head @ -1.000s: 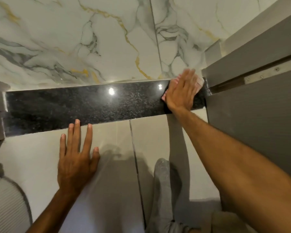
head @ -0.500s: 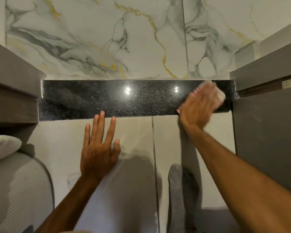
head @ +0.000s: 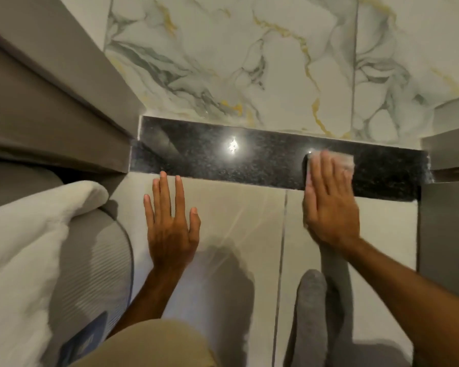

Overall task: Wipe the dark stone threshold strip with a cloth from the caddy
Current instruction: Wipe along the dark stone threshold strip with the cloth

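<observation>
The dark speckled stone threshold strip runs left to right between the marble floor beyond and the plain pale tiles near me, with two ceiling lights mirrored in it. My right hand lies flat on a pale cloth, pressing it onto the right part of the strip; only the cloth's far edge shows past my fingertips. My left hand rests flat on the pale tile just short of the strip, fingers spread, holding nothing. The caddy is out of view.
A grey door frame bounds the strip on the left and a grey door on the right. At lower left lie a ribbed grey object and a white towel. My grey-socked foot rests on the tile.
My right hand has slid the cloth leftward along the strip, away from the right door frame. The camera has swung left, bringing the left frame and the towel into view. My left hand stays planted.
</observation>
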The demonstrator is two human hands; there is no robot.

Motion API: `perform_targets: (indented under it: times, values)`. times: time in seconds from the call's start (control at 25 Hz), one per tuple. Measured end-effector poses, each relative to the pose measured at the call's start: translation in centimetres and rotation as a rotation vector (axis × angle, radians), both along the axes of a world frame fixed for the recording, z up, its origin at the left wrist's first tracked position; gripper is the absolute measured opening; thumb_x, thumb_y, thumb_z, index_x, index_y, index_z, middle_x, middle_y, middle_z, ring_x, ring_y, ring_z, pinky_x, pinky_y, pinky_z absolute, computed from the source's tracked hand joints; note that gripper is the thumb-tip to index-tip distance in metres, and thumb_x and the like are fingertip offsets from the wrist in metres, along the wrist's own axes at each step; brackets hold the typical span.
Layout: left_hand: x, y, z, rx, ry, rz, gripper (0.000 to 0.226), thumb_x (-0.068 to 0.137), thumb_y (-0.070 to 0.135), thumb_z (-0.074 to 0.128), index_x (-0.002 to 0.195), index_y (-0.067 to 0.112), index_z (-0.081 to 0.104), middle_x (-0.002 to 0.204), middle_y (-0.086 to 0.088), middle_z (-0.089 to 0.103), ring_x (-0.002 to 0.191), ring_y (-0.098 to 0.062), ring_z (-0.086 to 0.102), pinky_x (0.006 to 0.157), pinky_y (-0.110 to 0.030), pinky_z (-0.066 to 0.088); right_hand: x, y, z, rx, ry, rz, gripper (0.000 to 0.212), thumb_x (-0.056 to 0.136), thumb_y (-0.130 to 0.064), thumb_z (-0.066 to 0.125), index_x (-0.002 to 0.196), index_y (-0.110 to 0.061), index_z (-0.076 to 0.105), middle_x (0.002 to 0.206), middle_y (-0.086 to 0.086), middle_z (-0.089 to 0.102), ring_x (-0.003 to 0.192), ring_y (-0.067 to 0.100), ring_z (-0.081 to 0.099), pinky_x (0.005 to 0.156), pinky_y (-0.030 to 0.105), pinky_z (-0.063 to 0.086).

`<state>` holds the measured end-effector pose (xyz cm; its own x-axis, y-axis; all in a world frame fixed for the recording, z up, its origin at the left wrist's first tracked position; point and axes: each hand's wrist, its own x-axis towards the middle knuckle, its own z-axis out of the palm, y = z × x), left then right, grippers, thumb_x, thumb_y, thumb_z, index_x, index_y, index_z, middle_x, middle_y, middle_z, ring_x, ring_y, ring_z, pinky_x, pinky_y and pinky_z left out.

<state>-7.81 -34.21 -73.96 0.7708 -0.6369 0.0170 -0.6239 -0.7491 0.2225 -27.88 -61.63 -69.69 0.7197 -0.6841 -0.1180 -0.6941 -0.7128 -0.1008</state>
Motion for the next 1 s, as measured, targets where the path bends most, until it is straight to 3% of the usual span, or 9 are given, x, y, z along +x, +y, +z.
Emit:
perform_targets:
  times: [0.12, 0.24, 0.36, 0.48, 0.6, 0.68, 0.76, 0.88, 1.0]
  values:
    - [-0.3, -0.4, -0.2, 0.003, 0.011, 0.013, 0.068, 0.113, 0.041, 0.027, 0.174, 0.015, 0.016, 0.183, -0.018, 0.011, 0.171, -0.033, 0.008, 0.139, -0.056, 0.012, 10.7, 0.7, -1.1, -0.041, -0.093, -0.133, 0.068, 0.117, -0.038, 0.023, 0.178, -0.013, 0.007, 0.188, 0.011, 0.005, 0.175, 0.032, 0.007, 0.141, 0.060, 0.016]
    - [0.0, 0.4, -0.2, 0.030, 0.024, 0.068, 0.069, 0.111, 0.041, 0.032, 0.174, 0.015, 0.019, 0.183, -0.018, 0.013, 0.170, -0.035, 0.011, 0.138, -0.058, 0.012, 17.3, 6.9, -1.6, 0.016, -0.149, 0.196, 0.069, 0.117, -0.038, 0.026, 0.178, -0.012, 0.007, 0.188, 0.011, 0.003, 0.175, 0.031, 0.004, 0.142, 0.059, 0.012]
    - [0.0, 2.0, 0.1, 0.087, 0.015, 0.118, 0.067, 0.111, 0.040, 0.029, 0.173, 0.013, 0.022, 0.181, -0.019, 0.017, 0.169, -0.037, 0.016, 0.136, -0.062, 0.019, 11.8, 10.4, -1.4, 0.099, -0.093, 0.515, 0.070, 0.115, -0.036, 0.039, 0.178, -0.018, 0.013, 0.188, 0.004, 0.007, 0.176, 0.024, 0.004, 0.142, 0.056, 0.015]
    - [-0.2, 2.1, 0.3, 0.092, 0.010, 0.099, 0.067, 0.113, 0.039, 0.020, 0.173, 0.011, 0.018, 0.182, -0.019, 0.012, 0.170, -0.035, 0.012, 0.137, -0.061, 0.016, 7.4, 5.6, -0.8, 0.089, -0.072, 0.680, 0.072, 0.112, -0.035, 0.043, 0.178, -0.021, 0.018, 0.187, 0.004, 0.015, 0.176, 0.025, 0.010, 0.140, 0.058, 0.022]
    - [-0.1, 2.0, -0.2, 0.095, -0.009, 0.104, 0.068, 0.113, 0.042, 0.014, 0.174, 0.011, 0.014, 0.183, -0.018, 0.010, 0.170, -0.034, 0.009, 0.138, -0.058, 0.011, 13.6, 3.0, -0.8, 0.074, -0.080, 0.443, 0.069, 0.116, -0.038, 0.027, 0.179, -0.020, 0.006, 0.188, 0.005, 0.003, 0.176, 0.025, 0.001, 0.142, 0.058, 0.014]
    - [-0.2, 2.0, -0.4, 0.103, -0.021, 0.120, 0.068, 0.113, 0.041, 0.014, 0.174, 0.011, 0.013, 0.183, -0.018, 0.010, 0.170, -0.033, 0.009, 0.139, -0.056, 0.011, 20.4, 6.1, -0.8, 0.072, -0.098, 0.285, 0.069, 0.117, -0.041, 0.020, 0.178, -0.017, 0.001, 0.188, 0.008, -0.002, 0.176, 0.029, -0.002, 0.143, 0.058, 0.010]
    - [-0.4, 2.2, -0.3, 0.128, -0.031, 0.161, 0.069, 0.113, 0.042, 0.012, 0.174, 0.009, 0.011, 0.183, -0.018, 0.009, 0.170, -0.033, 0.009, 0.139, -0.055, 0.011, 23.6, 10.4, -0.8, 0.107, -0.074, 0.428, 0.070, 0.116, -0.043, 0.020, 0.178, -0.016, 0.000, 0.188, 0.010, -0.002, 0.175, 0.031, -0.002, 0.142, 0.059, 0.010]
    - [-0.5, 2.6, 0.2, 0.180, -0.047, 0.217, 0.068, 0.114, 0.040, 0.014, 0.173, 0.006, 0.009, 0.183, -0.019, 0.008, 0.170, -0.035, 0.010, 0.138, -0.056, 0.015, 18.5, 12.1, -1.0, 0.167, -0.020, 0.733, 0.069, 0.116, -0.041, 0.026, 0.179, -0.020, 0.005, 0.188, 0.007, 0.002, 0.176, 0.025, -0.001, 0.143, 0.056, 0.012]
    - [-0.6, 2.5, 0.6, 0.140, -0.020, 0.232, 0.072, 0.109, 0.039, 0.031, 0.172, 0.006, 0.018, 0.181, -0.020, 0.014, 0.168, -0.036, 0.016, 0.137, -0.057, 0.020, 15.8, 7.1, -0.3, 0.212, -0.081, 0.450, 0.069, 0.117, -0.040, 0.023, 0.178, -0.018, 0.001, 0.188, 0.006, -0.002, 0.176, 0.020, -0.004, 0.144, 0.055, 0.010]
